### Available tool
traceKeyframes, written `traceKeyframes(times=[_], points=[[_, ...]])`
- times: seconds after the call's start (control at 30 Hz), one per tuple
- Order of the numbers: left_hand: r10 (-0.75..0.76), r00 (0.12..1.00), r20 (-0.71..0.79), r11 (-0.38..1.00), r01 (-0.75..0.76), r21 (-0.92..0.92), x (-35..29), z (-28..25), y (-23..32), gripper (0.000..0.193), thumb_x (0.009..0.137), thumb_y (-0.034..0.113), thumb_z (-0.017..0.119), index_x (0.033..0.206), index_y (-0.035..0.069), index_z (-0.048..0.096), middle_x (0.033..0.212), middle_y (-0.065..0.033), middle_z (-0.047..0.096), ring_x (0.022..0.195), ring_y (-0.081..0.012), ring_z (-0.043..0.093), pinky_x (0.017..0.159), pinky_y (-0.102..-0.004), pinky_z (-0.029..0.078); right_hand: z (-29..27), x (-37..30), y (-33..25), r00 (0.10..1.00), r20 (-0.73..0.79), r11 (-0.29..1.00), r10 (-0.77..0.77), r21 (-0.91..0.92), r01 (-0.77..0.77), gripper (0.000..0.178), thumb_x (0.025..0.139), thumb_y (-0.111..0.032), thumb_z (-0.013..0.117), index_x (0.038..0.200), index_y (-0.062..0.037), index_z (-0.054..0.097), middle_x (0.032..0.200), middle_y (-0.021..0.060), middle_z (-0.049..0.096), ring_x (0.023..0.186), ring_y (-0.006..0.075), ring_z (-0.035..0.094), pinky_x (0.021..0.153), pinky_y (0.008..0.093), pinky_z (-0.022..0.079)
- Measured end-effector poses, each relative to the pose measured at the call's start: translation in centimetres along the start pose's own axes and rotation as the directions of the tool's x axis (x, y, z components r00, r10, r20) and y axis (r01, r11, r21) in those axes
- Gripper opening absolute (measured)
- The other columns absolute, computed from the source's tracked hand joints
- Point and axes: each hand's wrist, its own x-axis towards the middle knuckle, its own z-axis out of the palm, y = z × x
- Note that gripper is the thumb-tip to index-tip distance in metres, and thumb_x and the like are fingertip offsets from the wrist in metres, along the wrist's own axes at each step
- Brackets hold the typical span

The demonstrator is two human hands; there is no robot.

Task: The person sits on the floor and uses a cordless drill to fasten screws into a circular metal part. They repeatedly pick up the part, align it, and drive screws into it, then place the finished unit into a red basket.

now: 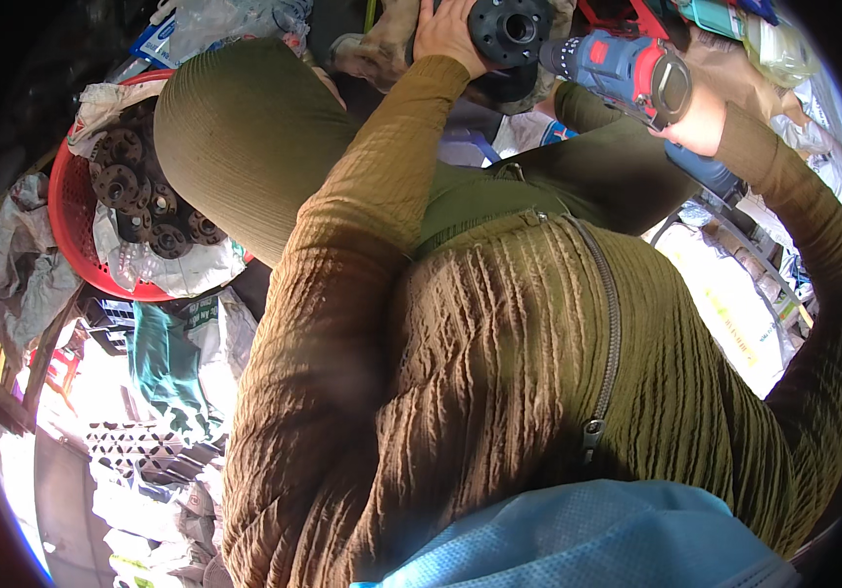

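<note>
Near the top edge, my left hand (448, 37) is against the side of a black round flanged hub (511, 31), which has a central bore and smaller holes around it. Its fingers curl along the hub's left side, and their tips are partly cut off by the frame. My right hand (697, 120) grips a blue and red cordless drill (609, 67) by its handle. The drill's chuck points left and sits right beside the hub; whether they touch, I cannot tell. Another dark rounded part shows just below the hub.
On the left stands a red plastic basket (60, 220) lined with white sacking, holding several similar dark hubs (119, 184). Plastic bags (230, 24) and sacks lie around. A red tool or frame (626, 18) is behind the drill. My bent legs (244, 147) flank the work.
</note>
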Motion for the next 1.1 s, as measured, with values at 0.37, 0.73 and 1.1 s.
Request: traceKeyframes(times=[0.37, 0.73, 1.1], points=[[-0.01, 1.0, 0.004, 0.999, 0.01, -0.046, -0.1, -0.2, 0.3, 0.1, 0.054, 0.05, 0.082, 0.133, 0.004, 0.042, 0.137, -0.0109, 0.044, 0.138, -0.0297, 0.027, 0.117, -0.0479, 0.012, 0.6, 0.5, 0.6, 0.997, -0.063, 0.997, -0.046, 0.055, 0.05, 0.021, 0.078, -0.012, 0.067, 0.093, -0.0022, 0.056, 0.053, 0.0007, 0.052, 0.042, 0.0104, 0.05, 0.041, 0.0278, 0.043], [-0.018, 0.999, 0.035, 0.995, 0.015, 0.101, -0.2, 0.3, -0.4, 0.109, 0.044, 0.065, 0.081, 0.135, 0.018, 0.043, 0.134, 0.0022, 0.048, 0.138, -0.0204, 0.027, 0.117, -0.0464, 0.008, 3.8, -1.6, 4.0, 0.954, -0.261, 0.798, -0.148, 0.538, 0.271, 0.012, 0.074, -0.01, 0.06, 0.08, 0.0004, 0.056, 0.061, 0.0035, 0.055, 0.046, 0.0104, 0.053, 0.041, 0.026, 0.044], [-0.336, 0.827, 0.45, 0.931, 0.221, 0.289, 6.9, -5.2, -1.5, 0.055, 0.075, 0.035, 0.068, 0.128, 0.022, 0.058, 0.12, -0.0166, 0.061, 0.112, -0.0321, 0.058, 0.095, -0.0424, 0.045, 14.0, -12.1, 11.0, 0.866, -0.499, 0.198, -0.043, 0.845, 0.497, 0.062, 0.062, -0.012, 0.064, 0.121, 0.0051, 0.054, 0.074, 0.0088, 0.057, 0.06, 0.017, 0.054, 0.058, 0.0288, 0.046]])
